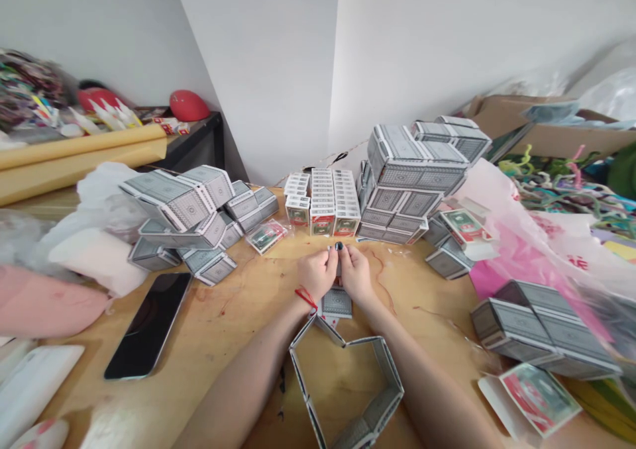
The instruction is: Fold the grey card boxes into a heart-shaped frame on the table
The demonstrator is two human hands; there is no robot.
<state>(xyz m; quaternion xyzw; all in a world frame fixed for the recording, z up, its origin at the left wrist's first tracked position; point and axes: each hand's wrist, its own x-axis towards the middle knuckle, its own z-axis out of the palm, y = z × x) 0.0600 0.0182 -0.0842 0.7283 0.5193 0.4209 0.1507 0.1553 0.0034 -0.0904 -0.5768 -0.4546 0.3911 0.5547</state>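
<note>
My left hand (317,275), with a red string at the wrist, and my right hand (356,271) meet in front of me, thumbs side by side. Both are closed on a playing card, mostly hidden by the fingers; only a grey strip shows between them. Just below, loose playing cards (336,302) lie on the table, one showing its grey patterned back. Between my forearms stands a ring of joined folded cards (389,363), bent inward at its far side.
Folded-card blocks are stacked at left (199,200) and right (415,177). Rows of card boxes (322,204) stand at the back. A black phone (149,326) lies left. An opened card box (539,396) and another card block (541,330) are at right, beside plastic bags.
</note>
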